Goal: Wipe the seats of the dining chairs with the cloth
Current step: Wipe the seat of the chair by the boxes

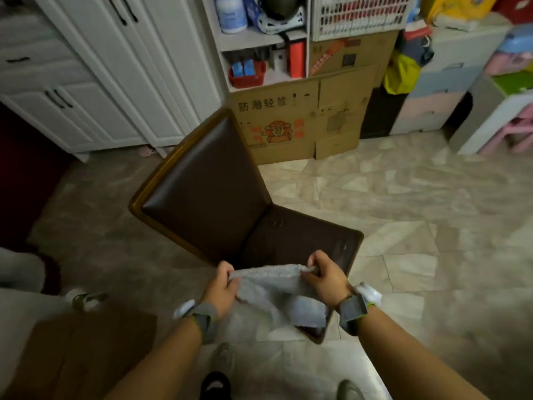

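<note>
A dining chair stands on the tiled floor in the middle of the view, with a dark brown padded seat (294, 235) and a tall brown backrest (204, 180) in a wooden frame. A light grey cloth (274, 287) hangs stretched between both hands just above the seat's near edge. My left hand (223, 287) grips the cloth's left end. My right hand (324, 280) grips its right end. The cloth covers the near part of the seat. Both wrists wear grey bands.
Cardboard boxes (302, 122) lean right behind the chair. A white cupboard (95, 82) fills the left, open shelves (259, 41) sit at the back, and pastel drawers (432, 93) stand to the right. A brown box (80, 353) lies at lower left. Tiled floor (432, 215) spreads to the right.
</note>
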A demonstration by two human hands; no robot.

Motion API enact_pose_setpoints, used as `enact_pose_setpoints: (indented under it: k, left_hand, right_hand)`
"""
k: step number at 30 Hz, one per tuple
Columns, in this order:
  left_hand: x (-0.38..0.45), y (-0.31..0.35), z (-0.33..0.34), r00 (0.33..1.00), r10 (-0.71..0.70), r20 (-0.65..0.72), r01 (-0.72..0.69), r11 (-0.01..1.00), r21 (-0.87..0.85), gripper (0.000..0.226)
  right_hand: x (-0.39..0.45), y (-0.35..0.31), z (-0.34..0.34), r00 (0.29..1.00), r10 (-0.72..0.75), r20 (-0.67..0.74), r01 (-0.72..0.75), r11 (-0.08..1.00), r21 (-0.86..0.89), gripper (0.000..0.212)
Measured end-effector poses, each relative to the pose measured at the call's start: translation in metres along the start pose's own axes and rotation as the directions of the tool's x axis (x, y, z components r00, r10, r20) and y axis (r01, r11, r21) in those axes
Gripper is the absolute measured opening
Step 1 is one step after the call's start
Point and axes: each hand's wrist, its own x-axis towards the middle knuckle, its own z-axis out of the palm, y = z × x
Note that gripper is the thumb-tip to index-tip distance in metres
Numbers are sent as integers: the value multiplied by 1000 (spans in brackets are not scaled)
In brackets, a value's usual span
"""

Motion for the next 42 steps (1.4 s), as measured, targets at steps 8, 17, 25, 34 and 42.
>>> enact_pose_setpoints:
  k: [8,17,25,34,42]
  left_hand:
    - [116,-82,-15,876,34,481,-284,843,457,14]
    - [137,-110,31,764,78,641,-428,804,413,31]
    - [194,-114,122,738,515,436,-673,608,420,18]
    - [219,-215,209,584,464,666,-800,187,571,61]
    - [296,-158,268,505,655,562,-784,74,617,64]
  right_hand:
    - [-4,45,123,866,408,-291,-375,912,163,21]
    - [-33,106,182,710,528,-467,-538,834,124,10]
    - [22,198,173,464,637,-615,-471,766,438,14]
    - [89,270,264,777,259,-574,-483,830,-279,66]
    - [173,311,186,764,141,-630,-475,783,-401,85]
